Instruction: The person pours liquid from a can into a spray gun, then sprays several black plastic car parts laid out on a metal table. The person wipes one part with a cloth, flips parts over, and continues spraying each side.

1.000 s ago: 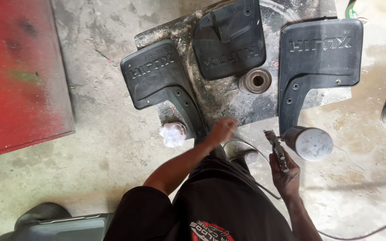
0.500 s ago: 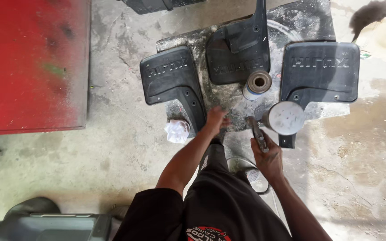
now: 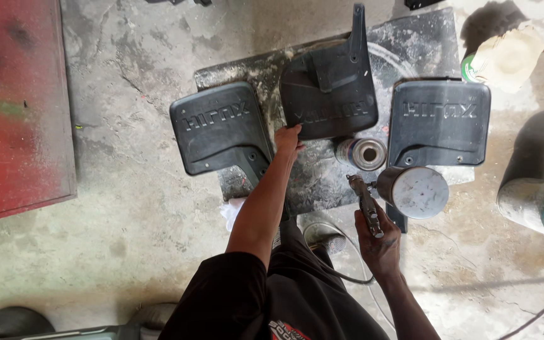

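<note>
Three black mud flaps lie on a dirty dark board (image 3: 410, 50) on the concrete floor. My left hand (image 3: 288, 138) reaches forward and grips the lower left corner of the middle mud flap (image 3: 328, 94). To its left lies another mud flap (image 3: 218, 129), and a third (image 3: 439, 119) lies to the right. My right hand (image 3: 378, 242) holds a spray gun (image 3: 368, 204) whose round metal cup (image 3: 413, 191) points toward the board. A hose runs back from the gun beside my legs.
A small open tin (image 3: 361, 153) stands between the middle and right flaps. A red panel (image 3: 14, 107) lies at the left. A grey cylinder (image 3: 536, 204) sits at the right, a covered can (image 3: 505, 56) at the top right, and a white rag (image 3: 231, 211) under my arm.
My left hand has moved forward from near the white rag to the middle mud flap and taken hold of its corner. The view has closed in on the board; the spray gun stays in my right hand.
</note>
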### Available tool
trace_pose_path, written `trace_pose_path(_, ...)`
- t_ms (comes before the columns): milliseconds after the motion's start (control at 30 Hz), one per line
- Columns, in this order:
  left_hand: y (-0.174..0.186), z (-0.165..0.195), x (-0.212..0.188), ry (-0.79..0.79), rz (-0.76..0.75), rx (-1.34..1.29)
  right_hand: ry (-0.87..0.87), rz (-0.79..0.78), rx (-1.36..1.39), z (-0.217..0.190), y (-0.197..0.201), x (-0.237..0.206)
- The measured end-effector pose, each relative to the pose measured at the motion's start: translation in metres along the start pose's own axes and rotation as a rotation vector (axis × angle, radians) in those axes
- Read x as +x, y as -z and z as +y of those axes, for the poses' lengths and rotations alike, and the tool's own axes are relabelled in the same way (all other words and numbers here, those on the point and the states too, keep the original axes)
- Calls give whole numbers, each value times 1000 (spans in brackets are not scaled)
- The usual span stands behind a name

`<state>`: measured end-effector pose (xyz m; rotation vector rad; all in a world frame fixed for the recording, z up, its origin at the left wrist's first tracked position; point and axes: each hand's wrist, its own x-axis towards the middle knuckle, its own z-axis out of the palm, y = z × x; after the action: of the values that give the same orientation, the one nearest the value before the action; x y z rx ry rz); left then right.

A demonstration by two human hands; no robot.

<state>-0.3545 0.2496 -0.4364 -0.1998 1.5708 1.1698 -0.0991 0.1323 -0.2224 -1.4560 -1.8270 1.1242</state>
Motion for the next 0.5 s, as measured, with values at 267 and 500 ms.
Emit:
trace_pose_path(267, -42, 79, -45, -310, -332, -69, -46, 61, -17, -19, -5, 38)
trace_pose_path(500, -17, 94, -87, -471, -301, -104, -91, 108, -28, -25, -5, 46)
